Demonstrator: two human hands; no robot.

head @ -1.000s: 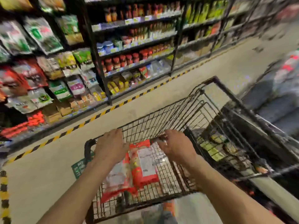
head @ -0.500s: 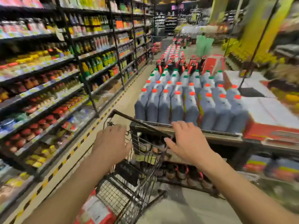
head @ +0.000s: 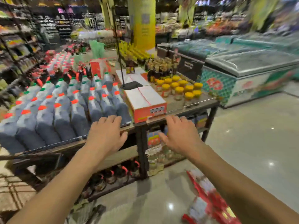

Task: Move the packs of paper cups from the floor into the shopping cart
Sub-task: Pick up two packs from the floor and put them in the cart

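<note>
Both hands are empty, fingers spread and apart: the left hand [head: 107, 135] and the right hand [head: 179, 135] hover in front of the near edge of the display shelf [head: 191, 107], touching nothing. At least one pack of paper cups [head: 208, 198], red and white and blurred, lies on the floor [head: 250, 143] below the right forearm, just off the shelf's near right corner, so by my reading more carrying is left. A strip of wire mesh left of the shelf's foot may be the shopping cart [head: 11, 191]; its contents cannot be made out.
</note>
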